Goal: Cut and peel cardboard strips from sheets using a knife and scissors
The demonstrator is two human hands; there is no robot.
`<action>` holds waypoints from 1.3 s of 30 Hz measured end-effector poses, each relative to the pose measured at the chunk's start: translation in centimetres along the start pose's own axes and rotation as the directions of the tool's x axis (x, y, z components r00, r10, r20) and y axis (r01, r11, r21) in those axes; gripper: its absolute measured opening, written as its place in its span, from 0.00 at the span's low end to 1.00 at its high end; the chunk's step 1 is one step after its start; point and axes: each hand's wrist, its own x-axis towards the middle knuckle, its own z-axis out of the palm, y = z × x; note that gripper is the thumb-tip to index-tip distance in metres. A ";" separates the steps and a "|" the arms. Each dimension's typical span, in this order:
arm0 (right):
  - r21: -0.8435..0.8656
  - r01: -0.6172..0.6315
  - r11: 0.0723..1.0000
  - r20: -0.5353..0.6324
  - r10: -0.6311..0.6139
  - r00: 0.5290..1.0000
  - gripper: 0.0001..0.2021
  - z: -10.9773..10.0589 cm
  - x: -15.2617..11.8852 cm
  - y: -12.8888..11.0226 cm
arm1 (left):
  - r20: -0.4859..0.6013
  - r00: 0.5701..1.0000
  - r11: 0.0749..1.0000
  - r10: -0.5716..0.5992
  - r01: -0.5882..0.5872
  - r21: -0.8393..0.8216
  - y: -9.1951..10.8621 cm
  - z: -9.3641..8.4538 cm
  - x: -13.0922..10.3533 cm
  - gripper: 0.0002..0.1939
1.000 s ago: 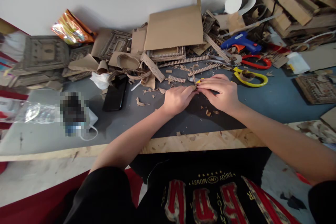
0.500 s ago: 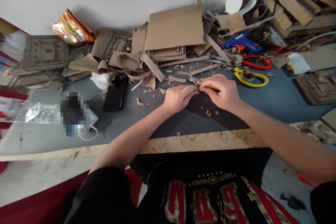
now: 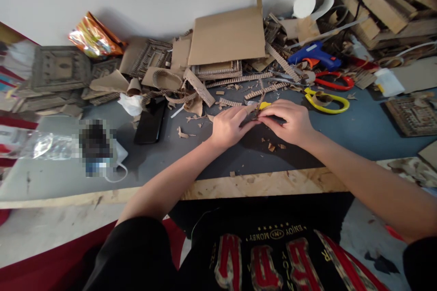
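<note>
A narrow strip of corrugated cardboard (image 3: pixel 261 97) stands up between my two hands, pinched near its lower end. My left hand (image 3: pixel 228 128) grips it from the left, thumb and fingers pressed together. From the other side my right hand (image 3: pixel 290 120) pinches the same strip, its fingertips meeting those of the left. Just behind the right fingertips, a yellow object (image 3: pixel 264 105) shows in part; the hand covers the rest. More ribbed cardboard strips (image 3: pixel 266 90) and torn scraps (image 3: pixel 271 147) lie around the hands on the grey tabletop (image 3: pixel 180 157).
A large cardboard sheet (image 3: pixel 227 36) leans over frames and offcuts at the back. Toward the right lie a blue glue gun (image 3: pixel 316 54), red-handled scissors (image 3: pixel 336 80), yellow-handled scissors (image 3: pixel 329 102) and a white bottle (image 3: pixel 389 82). At left are a black phone (image 3: pixel 149 122) and crumpled tissue (image 3: pixel 130 104).
The strip between my hands has turned from slanting left to standing more upright. My right hand has shifted slightly and now covers more of the yellow object. Both hands keep their pinch.
</note>
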 end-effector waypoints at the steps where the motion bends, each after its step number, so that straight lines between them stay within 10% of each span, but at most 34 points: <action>1: 0.003 0.017 1.000 0.008 -0.017 1.000 0.06 0.1 0.0 -0.1 | -0.022 0.999 1.000 0.030 -0.030 0.005 0.0 0.1 -0.1 0.18; 9: -0.068 -0.043 0.997 -0.195 0.029 0.980 0.09 0.2 -0.2 -1.1 | 0.015 0.998 0.995 0.058 -0.059 0.081 0.1 0.1 -0.1 0.16; 39: 0.006 0.104 0.995 -0.006 -0.104 0.995 0.07 0.1 -0.2 -0.3 | -0.010 0.993 0.992 0.117 -0.116 0.043 0.3 -0.7 0.2 0.13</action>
